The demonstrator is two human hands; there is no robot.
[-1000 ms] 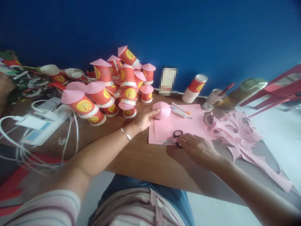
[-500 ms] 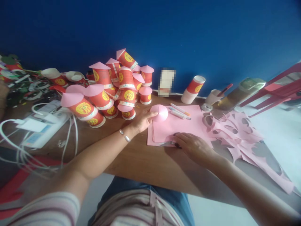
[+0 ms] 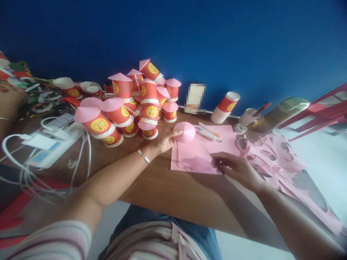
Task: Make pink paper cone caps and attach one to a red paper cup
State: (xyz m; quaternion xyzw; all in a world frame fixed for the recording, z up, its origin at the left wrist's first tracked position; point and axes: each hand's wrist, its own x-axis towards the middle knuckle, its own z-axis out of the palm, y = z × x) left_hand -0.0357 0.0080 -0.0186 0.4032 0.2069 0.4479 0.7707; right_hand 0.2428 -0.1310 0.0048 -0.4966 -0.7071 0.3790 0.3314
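Note:
A round pink paper cone [image 3: 185, 132] is pinched between the thumb and fingers of my left hand [image 3: 166, 141], over the left edge of the pink sheets. My right hand [image 3: 234, 167] is over the right part of the pink sheets [image 3: 192, 159], its fingers curled; whether it holds something small cannot be made out. Several pens [image 3: 208, 131] lie on the paper behind. Left of the cone stands a pile of red paper cups [image 3: 150, 112] with yellow emblems, many topped with pink cones.
Pink paper scraps [image 3: 276, 155] spread at the right, near a tape roll [image 3: 240, 128], a cup with a red pen [image 3: 248, 116], a bottle [image 3: 280, 113] and stacked cups [image 3: 225, 107]. A white power strip [image 3: 51, 144] with cables lies left. Another person's hand [image 3: 11, 101] shows far left.
My right hand has lifted off the near edge of the sheets and moved a little right, its fingers more curled. My left hand still holds the cone. The other person's hand has come further into view.

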